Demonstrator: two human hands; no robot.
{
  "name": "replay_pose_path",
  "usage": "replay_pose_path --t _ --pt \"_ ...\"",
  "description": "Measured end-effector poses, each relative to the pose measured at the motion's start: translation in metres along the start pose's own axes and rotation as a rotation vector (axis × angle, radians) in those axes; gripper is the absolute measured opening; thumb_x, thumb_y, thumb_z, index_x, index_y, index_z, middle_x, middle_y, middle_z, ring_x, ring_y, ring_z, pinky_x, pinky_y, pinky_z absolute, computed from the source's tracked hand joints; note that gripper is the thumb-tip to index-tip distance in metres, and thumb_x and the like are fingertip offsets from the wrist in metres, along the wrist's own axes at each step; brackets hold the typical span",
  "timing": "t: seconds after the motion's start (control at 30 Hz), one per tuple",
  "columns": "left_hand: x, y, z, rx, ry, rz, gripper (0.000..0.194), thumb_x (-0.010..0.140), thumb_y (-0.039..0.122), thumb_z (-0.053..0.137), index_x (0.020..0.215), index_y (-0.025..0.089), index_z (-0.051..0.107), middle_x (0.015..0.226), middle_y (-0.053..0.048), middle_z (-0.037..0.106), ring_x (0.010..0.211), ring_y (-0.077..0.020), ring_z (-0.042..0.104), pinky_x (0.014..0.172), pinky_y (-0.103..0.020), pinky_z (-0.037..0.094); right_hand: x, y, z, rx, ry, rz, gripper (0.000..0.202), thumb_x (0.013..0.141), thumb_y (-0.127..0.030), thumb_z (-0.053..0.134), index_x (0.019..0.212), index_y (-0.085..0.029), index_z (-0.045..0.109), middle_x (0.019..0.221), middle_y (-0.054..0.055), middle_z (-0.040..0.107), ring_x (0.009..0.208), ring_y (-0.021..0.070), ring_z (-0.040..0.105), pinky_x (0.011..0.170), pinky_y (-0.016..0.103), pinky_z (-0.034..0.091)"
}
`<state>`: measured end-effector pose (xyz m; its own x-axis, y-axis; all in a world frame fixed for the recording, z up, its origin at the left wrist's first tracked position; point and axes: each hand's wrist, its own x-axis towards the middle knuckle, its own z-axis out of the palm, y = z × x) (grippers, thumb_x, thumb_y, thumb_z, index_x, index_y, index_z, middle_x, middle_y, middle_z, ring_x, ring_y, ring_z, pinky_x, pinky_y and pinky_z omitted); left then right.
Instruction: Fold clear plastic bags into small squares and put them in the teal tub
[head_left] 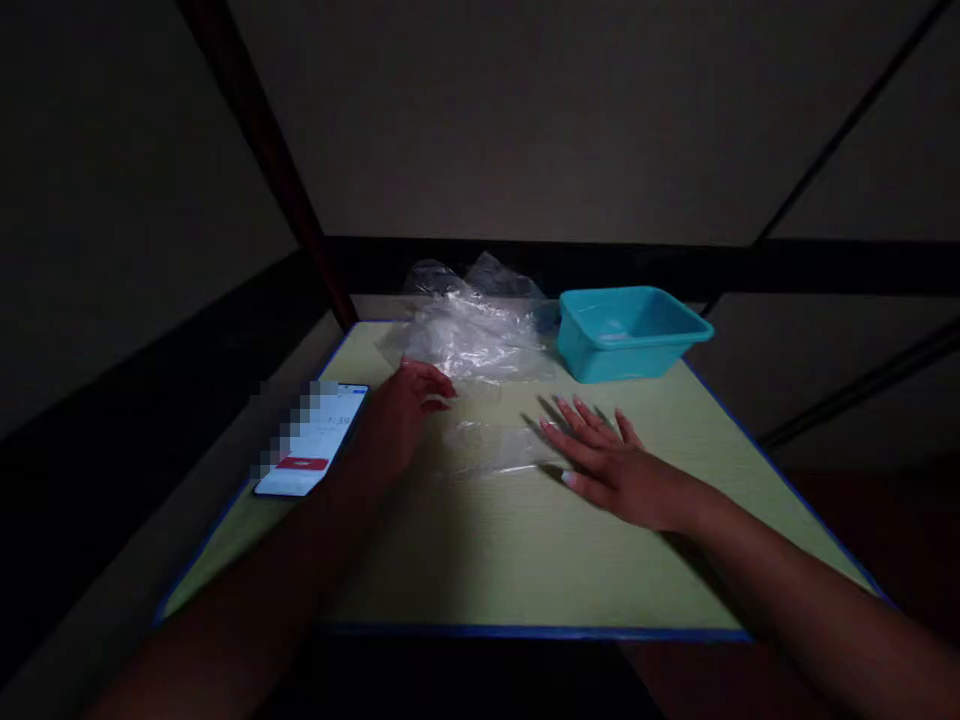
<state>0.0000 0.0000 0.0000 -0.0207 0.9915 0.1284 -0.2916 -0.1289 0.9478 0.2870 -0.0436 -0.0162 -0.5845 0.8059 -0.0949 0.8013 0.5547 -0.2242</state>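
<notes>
A clear plastic bag (487,447) lies flat on the pale green table (525,570), between my two hands. My right hand (611,465) is spread with its fingers apart, at the bag's right end, holding nothing. My left hand (409,410) is above the bag's left side, its fingers curved and a little apart, with nothing visible in them. Behind my hands a loose pile of crumpled clear plastic (472,335) rests at the far side of the table.
A turquoise plastic basin (630,355) stands at the table's back right. A phone with a lit screen (319,440) lies at the left edge, beside my left forearm. A wall rises behind the table.
</notes>
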Motion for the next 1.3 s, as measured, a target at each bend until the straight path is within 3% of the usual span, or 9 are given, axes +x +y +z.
replay_pose_path --t 0.2,0.43,0.63,0.77,1.07,1.3 --pt "0.002 -0.008 -0.002 0.083 0.022 0.01 0.039 0.093 0.042 0.045 0.068 0.017 0.062 0.069 -0.002 0.063 0.064 -0.0137 0.058 0.06 -0.024 0.045 0.0 -0.012 -0.001 0.104 0.016 -0.185 0.064 0.099 -0.051 0.037 0.155 -0.03 0.015 0.161 0.01 0.005 0.148 0.0329 0.005 0.11 0.07 0.001" --pt "-0.002 -0.007 0.003 0.203 -0.022 -0.034 0.044 0.093 0.046 0.044 0.066 0.017 0.061 0.065 -0.004 0.063 0.06 -0.0148 0.058 0.058 -0.026 0.045 0.004 -0.033 0.0 0.215 -0.079 -0.359 0.069 0.093 -0.051 0.052 0.151 -0.019 0.031 0.159 0.015 0.017 0.148 0.0285 0.013 0.112 0.064 -0.006" --pt "-0.007 -0.003 0.003 0.529 -0.176 0.068 0.05 0.092 0.057 0.038 0.071 0.018 0.062 0.071 -0.005 0.067 0.068 -0.0181 0.062 0.068 -0.031 0.049 0.004 -0.035 -0.002 0.239 -0.062 -0.356 0.069 0.09 -0.045 0.059 0.147 -0.014 0.038 0.157 0.019 0.023 0.146 0.0304 0.019 0.112 0.064 -0.008" --pt "-0.009 -0.008 0.002 0.634 -0.265 0.093 0.052 0.089 0.063 0.038 0.073 0.02 0.063 0.079 -0.005 0.07 0.078 -0.0207 0.064 0.075 -0.034 0.051 0.004 -0.036 -0.004 0.243 -0.07 -0.339 0.069 0.089 -0.045 0.061 0.146 -0.011 0.039 0.155 0.021 0.025 0.146 0.0301 0.022 0.113 0.063 -0.007" --pt "-0.012 -0.014 -0.002 0.748 -0.423 0.13 0.063 0.09 0.07 0.033 0.095 0.02 0.071 0.104 -0.009 0.074 0.101 -0.0269 0.067 0.097 -0.039 0.048 0.002 -0.031 0.002 0.276 -0.152 -0.333 0.085 0.086 -0.044 0.065 0.154 -0.02 0.021 0.159 0.016 0.019 0.147 0.0264 0.017 0.115 0.059 0.0" --pt "-0.015 -0.013 -0.002 0.9 -0.531 0.209 0.055 0.096 0.059 0.031 0.103 0.019 0.068 0.108 -0.01 0.073 0.103 -0.0269 0.067 0.094 -0.038 0.05 0.001 -0.03 0.002 0.286 -0.164 -0.329 0.083 0.087 -0.042 0.062 0.155 -0.023 0.018 0.16 0.013 0.017 0.148 0.0254 0.015 0.115 0.058 -0.004"
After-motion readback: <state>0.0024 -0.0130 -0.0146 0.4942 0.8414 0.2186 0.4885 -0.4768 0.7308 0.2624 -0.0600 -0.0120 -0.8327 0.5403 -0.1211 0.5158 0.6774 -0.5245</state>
